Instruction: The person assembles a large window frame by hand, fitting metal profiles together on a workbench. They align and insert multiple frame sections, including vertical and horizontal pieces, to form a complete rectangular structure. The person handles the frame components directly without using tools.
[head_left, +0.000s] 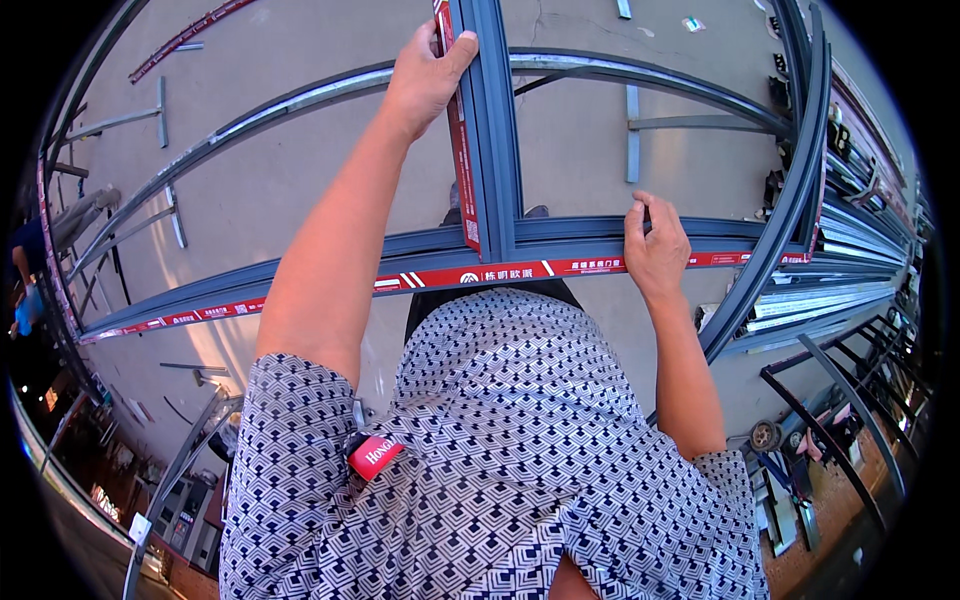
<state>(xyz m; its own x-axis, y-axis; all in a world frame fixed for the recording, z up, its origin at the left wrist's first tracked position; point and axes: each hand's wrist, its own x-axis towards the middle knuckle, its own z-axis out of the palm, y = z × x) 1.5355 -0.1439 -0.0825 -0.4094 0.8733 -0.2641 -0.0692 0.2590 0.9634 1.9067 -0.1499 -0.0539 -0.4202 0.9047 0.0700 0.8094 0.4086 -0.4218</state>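
The big dark grey frame [420, 242] stretches across, just before the patterned shirt [510, 400], and its middle bar [492, 130] runs away from it. The left hand [430, 75] holds this bar, thumb on top, fingers at its left edge. The right hand [657, 245] is at the near rail [570, 233], fingers half curled; whether they pinch something, I cannot tell. To work well, I think, one should keep the bar steady and not scrape the red tape [430, 277]

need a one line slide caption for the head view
Left hand holds the centre bar of a grey metal frame; right hand is at its near rail.
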